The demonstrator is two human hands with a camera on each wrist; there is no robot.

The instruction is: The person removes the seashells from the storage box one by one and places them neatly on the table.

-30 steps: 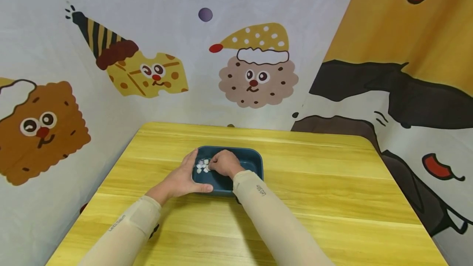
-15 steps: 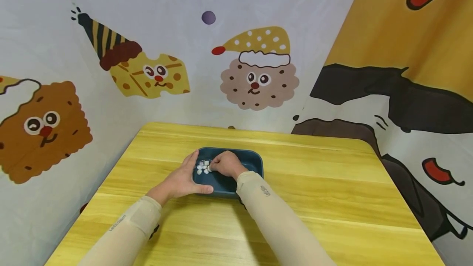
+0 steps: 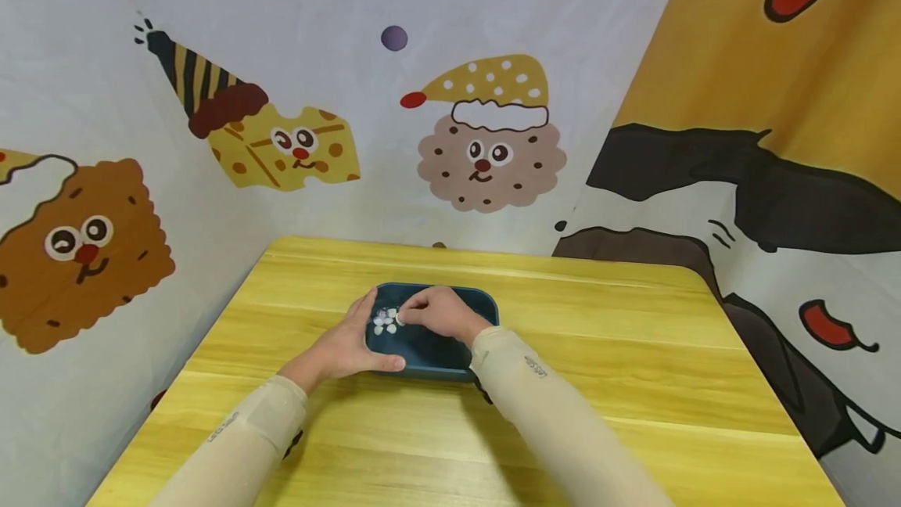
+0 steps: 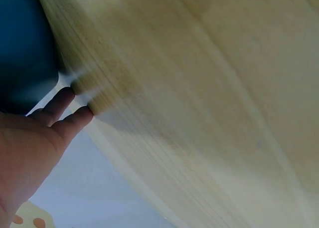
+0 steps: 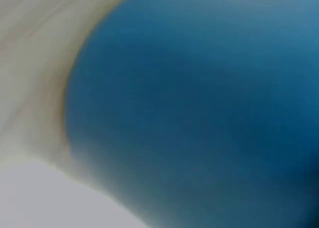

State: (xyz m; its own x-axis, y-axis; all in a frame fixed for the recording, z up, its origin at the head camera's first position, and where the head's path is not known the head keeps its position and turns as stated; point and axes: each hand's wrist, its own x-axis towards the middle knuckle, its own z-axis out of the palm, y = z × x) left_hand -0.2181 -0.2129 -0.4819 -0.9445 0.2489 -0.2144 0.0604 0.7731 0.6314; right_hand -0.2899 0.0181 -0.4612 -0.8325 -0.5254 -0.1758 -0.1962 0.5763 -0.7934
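A dark blue rectangular tray (image 3: pixel 429 350) with raised walls sits on the table. Near its left end lies a cluster of several small whitish pieces (image 3: pixel 384 321), some with a purple tint; their kind is too small to make out. My left hand (image 3: pixel 345 344) spans the tray's left end with fingers extended, thumb along the front rim. In the left wrist view, two of its fingertips show close beside the tray's blue wall (image 4: pixel 27 43). My right hand (image 3: pixel 443 311) reaches inside the tray and pinches a small white piece (image 3: pixel 400 319) at the cluster's right side.
The yellow wood-grain table (image 3: pixel 598 382) extends around the tray. Behind it hangs a white cloth (image 3: pixel 317 37) printed with cartoon biscuits and cheese. The right wrist view is blurred and mostly filled by the blue tray (image 5: pixel 189 98).
My right wrist and forearm have shifted to the right, while the fingertips stay near the cluster. My left hand holds its place at the tray's left end.
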